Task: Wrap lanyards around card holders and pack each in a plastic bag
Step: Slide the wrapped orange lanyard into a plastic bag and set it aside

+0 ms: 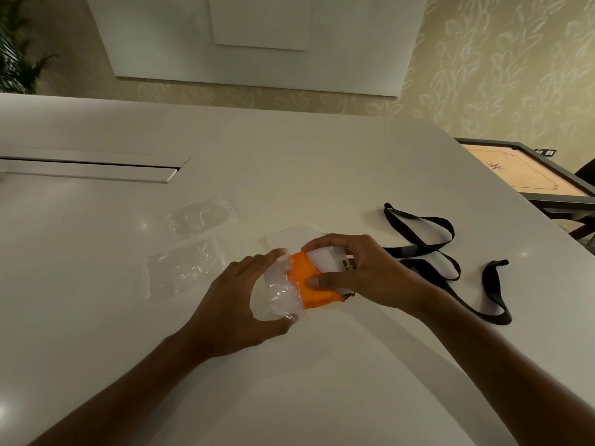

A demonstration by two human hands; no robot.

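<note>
A card holder (323, 259) wrapped in an orange lanyard (304, 278) is held just above the white table (322, 162). My right hand (357, 272) grips it from the right, thumb on the orange band. Its left end sits partly inside the mouth of a clear plastic bag (281, 292), which my left hand (236, 305) holds between thumb and fingers. A second white card holder (291, 237) lies flat just behind. A black lanyard (431, 249) lies loose on the table to the right, partly hidden under my right wrist.
Two clear plastic bags (199, 217) (182, 267) lie flat on the table to the left. A long cable slot (90, 170) runs along the far left. Off the table's right edge stands a carrom board table (528, 173).
</note>
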